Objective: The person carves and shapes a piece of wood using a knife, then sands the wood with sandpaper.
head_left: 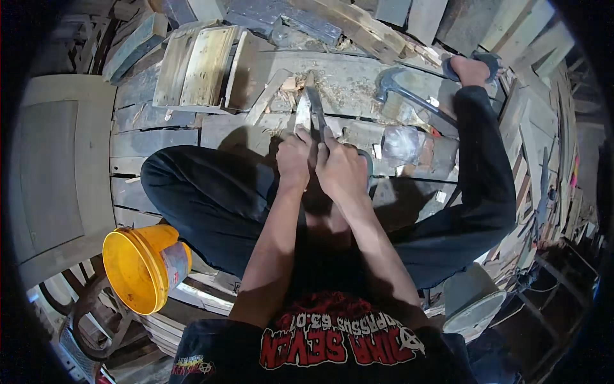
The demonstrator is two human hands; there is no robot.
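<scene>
Between my crossed legs, both hands are close together over the plank floor. My left hand [294,158] is closed round the near end of a pale, narrow strip of wood [303,115]. My right hand [342,168] is closed on a long dark flat blade [316,105], which runs forward beside the strip; its handle is hidden in the fingers, so its exact kind is unclear. Just beyond the tips lie wood shavings [332,86] and a small loose slat [268,96].
Right of my hands lie a claw hammer [419,102] and a clear plastic bag [401,144]. A wooden box [208,67] stands front left. A yellow bucket [131,272] is beside my left leg, a pale bucket [473,294] at the lower right. Boards lie along the far side.
</scene>
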